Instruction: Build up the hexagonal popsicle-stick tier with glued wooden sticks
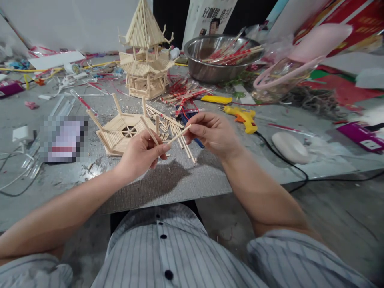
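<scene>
Between my two hands runs a short pale wooden stick (179, 134). The fingertips of my left hand (143, 151) pinch its lower end, and my right hand (210, 133) pinches its upper end. A second wooden stick (149, 131) also sticks up from my left hand's fingers. Just behind the left hand sits a six-sided stick base (115, 138) with upright posts, partly hidden by that hand. Loose wooden sticks (186, 149) lie on the table below and behind my hands.
A stick pagoda (147, 52) stands at the back, beside a steel bowl (198, 68) of red-wrapped sticks. A yellow glue gun (244, 118) with a black cord, a yellow cutter (216, 99) and a white oval object (289, 147) lie on the right. A phone (64, 138) lies left.
</scene>
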A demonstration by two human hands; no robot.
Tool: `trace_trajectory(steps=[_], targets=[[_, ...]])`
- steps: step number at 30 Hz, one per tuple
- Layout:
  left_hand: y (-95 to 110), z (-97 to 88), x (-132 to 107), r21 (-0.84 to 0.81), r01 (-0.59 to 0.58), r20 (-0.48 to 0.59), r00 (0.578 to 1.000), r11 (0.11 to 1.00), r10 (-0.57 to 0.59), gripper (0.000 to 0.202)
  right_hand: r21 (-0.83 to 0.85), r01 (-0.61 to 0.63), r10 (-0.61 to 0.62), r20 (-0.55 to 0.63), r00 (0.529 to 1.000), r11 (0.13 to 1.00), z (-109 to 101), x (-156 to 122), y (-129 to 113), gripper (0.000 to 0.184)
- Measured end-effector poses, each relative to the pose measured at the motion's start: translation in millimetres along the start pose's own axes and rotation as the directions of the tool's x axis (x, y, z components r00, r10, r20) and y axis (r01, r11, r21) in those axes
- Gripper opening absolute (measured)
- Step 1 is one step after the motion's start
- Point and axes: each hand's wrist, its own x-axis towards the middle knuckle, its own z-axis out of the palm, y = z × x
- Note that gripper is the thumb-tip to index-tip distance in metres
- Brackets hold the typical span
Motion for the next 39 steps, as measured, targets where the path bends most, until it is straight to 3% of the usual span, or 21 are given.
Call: trace_trajectory(steps=[4,8,11,15,23,28,39], targets=[[1,-0.4,-1,0.168,0.116,0.106,0.985,0.979,-0.135,0.016,-0.073,-0.029,0.03,0.003,1.0,0.997,-1,-1,2,0.022],[2,-1.8,0,0.317,0.14,0.251,0.942,0.938,-0.225,0.025,-0.112,-0.039,0.042,0.021,0.999,0.993,0,-1,4,0.022],[3,-3.8,1,0.401,0.19,0.318,0.889,0.896,-0.33,0.029,-0.112,-0.072,0.078,0.051,0.996,0.991,3,-1,2,0.023],[2,-7.1,3,0.452,0.283,0.406,0.779,0.846,-0.477,0.031,-0.111,-0.112,0.123,0.099,0.987,0.988,5,0,1,0.022],[2,-7.1,6,0.382,0.432,0.452,0.684,0.817,-0.573,0.03,-0.084,-0.146,0.156,0.134,0.979,0.986,8,-2,7,0.021],[1,-5.9,7,0.412,0.457,0.476,0.63,0.788,-0.614,0.034,-0.038,-0.188,0.192,0.128,0.973,0.981,13,-2,8,0.019],[-1,-6.2,9,0.45,0.447,0.496,0.594,0.773,-0.633,0.043,-0.045,-0.214,0.218,0.109,0.97,0.976,17,-1,9,0.014]])
